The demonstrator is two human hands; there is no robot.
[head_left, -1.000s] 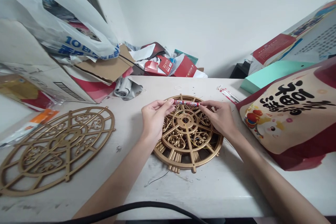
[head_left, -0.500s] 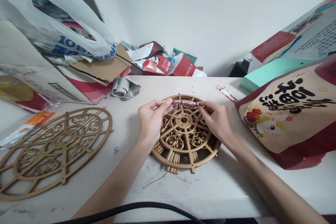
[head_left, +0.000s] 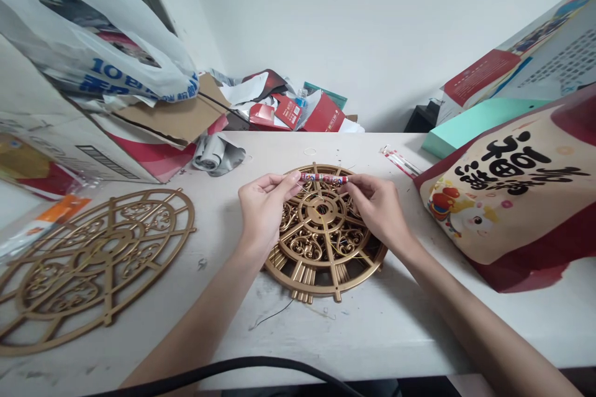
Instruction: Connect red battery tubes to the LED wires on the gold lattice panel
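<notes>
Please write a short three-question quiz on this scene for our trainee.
1. Multiple choice: how does the patterned stick lie between the left hand and the right hand?
a) Upright on one end
b) Roughly level, side to side
c) Pointing straight away from the person

2. True or false: the red-and-cream bag is on the person's left.

3. Fill in the blank: the openwork wheel beneath the hands is coloured ____.

Key: 1. b; 2. False, it is on the person's right; 3. Gold.
</notes>
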